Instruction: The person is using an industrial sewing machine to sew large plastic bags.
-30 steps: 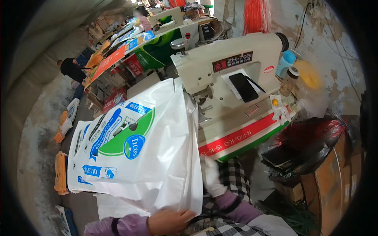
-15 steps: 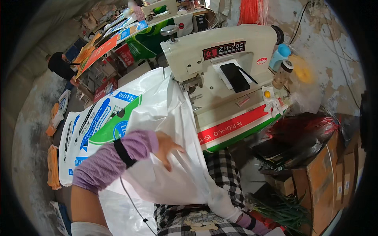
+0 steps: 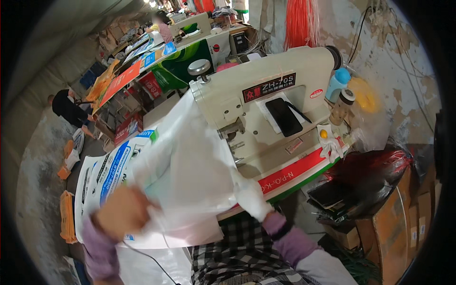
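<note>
A large white woven sack [image 3: 197,164] is raised and bunched in front of me, its right edge near the sewing machine's needle area. My right hand [image 3: 252,195], in a white glove, grips the sack's right edge by the front of the sewing machine [image 3: 266,90]. My bare left hand [image 3: 124,212] is over the left part of the sack, smeared by motion, so its fingers cannot be read. Under it and to the left lies a stack of printed sacks [image 3: 107,173] with blue and green print.
On the machine bed lie a black phone [image 3: 283,117], a pen and a crumpled white glove [image 3: 331,144]. A blue bottle [image 3: 338,84] and a lidded jar [image 3: 342,105] stand at its right. Cardboard boxes [image 3: 389,213] are at right. Another person [image 3: 70,108] bends at far left.
My right hand has risen from my lap to the sack's edge by the machine. My left hand has moved left and down. The sack has been lifted and shifted over the printed stack.
</note>
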Tool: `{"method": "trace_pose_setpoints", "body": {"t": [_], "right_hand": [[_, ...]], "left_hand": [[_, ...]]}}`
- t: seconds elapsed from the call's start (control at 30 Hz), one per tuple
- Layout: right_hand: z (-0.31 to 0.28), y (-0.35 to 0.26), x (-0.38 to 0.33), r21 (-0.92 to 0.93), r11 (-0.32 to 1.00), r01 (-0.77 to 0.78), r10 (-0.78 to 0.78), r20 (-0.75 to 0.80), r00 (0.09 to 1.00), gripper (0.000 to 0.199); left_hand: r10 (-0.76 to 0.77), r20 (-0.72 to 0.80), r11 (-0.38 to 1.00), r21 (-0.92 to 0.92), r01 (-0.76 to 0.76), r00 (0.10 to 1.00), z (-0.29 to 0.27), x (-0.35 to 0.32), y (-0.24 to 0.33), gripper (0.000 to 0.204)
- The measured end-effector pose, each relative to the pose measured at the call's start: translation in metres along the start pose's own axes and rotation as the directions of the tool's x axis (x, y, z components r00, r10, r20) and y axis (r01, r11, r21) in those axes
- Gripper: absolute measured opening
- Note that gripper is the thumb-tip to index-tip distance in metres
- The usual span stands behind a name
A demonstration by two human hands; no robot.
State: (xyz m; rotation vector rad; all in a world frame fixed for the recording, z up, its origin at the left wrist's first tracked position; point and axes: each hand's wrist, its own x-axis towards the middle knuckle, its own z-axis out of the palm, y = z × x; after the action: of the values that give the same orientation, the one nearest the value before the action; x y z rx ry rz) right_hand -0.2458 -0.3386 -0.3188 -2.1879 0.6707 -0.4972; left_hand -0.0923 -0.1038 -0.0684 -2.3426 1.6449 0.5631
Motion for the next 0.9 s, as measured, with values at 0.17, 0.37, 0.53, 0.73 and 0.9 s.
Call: {"method": "trace_pose_setpoints", "body": {"t": [0.17,0.37,0.53,0.73,0.9], "right_hand": [[0.037,0.002,0.063,-0.220,0.975,0.029,-0.020,0.046,0.999,0.030],[0.010,-0.021,-0.069,0.541,0.840,-0.037,0.021,0.035,0.999,0.050],[-0.042,-0.032,-0.137,0.874,0.385,-0.297,0.186,0.242,0.952,0.047],[-0.058,-0.046,-0.127,0.582,0.812,0.049,0.069,-0.179,0.981,0.033],[-0.060,-0.092,-0.117,0.141,0.774,0.617,-0.587,-0.204,0.783,0.049]], "left_hand": [[0.627,-0.076,0.779,0.068,-0.623,0.776,0.189,0.027,0.205,0.013],[0.745,0.093,0.638,0.185,-0.747,0.660,0.087,0.087,0.110,0.023],[0.773,0.210,0.528,0.310,-0.791,0.599,0.059,0.002,0.113,0.020],[0.560,0.086,0.773,0.304,-0.557,0.824,0.008,-0.096,0.142,0.010],[0.656,-0.106,0.754,0.088,-0.650,0.747,0.042,-0.090,0.147,0.010]]}}
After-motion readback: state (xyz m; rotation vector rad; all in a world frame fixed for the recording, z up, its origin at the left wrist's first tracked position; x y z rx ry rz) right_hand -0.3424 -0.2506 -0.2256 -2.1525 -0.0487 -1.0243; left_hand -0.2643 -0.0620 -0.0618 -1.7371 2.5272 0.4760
